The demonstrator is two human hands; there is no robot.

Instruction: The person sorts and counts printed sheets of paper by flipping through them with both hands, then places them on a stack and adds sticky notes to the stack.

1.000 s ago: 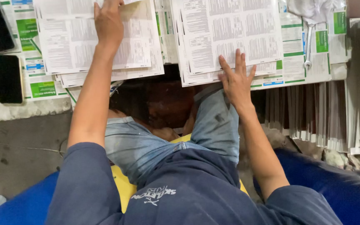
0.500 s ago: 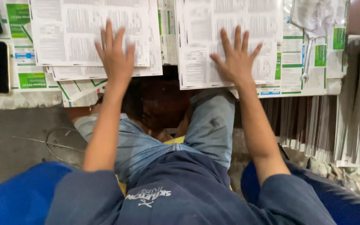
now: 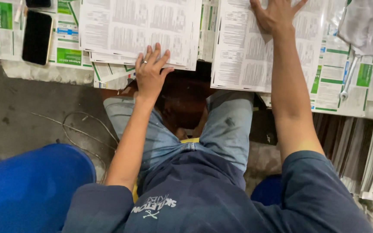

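Head view: left hand (image 3: pixel 151 74) flat, fingers spread, grip open, pressing near edge of left printed sheet (image 3: pixel 141 28); right hand (image 3: pixel 277 15) likewise open, palm down on right printed sheet (image 3: pixel 255 56); nothing pinched in either; both sheets lie on stacked leaflets (image 3: pixel 67 43) on low worktop (image 3: pixel 44 73), gap between them; sheets likely thin, light, limp, prone to slide and crease; best taken at free corner or near edge; black phone (image 3: pixel 36 36) well left; wrench (image 3: pixel 348 80) right.
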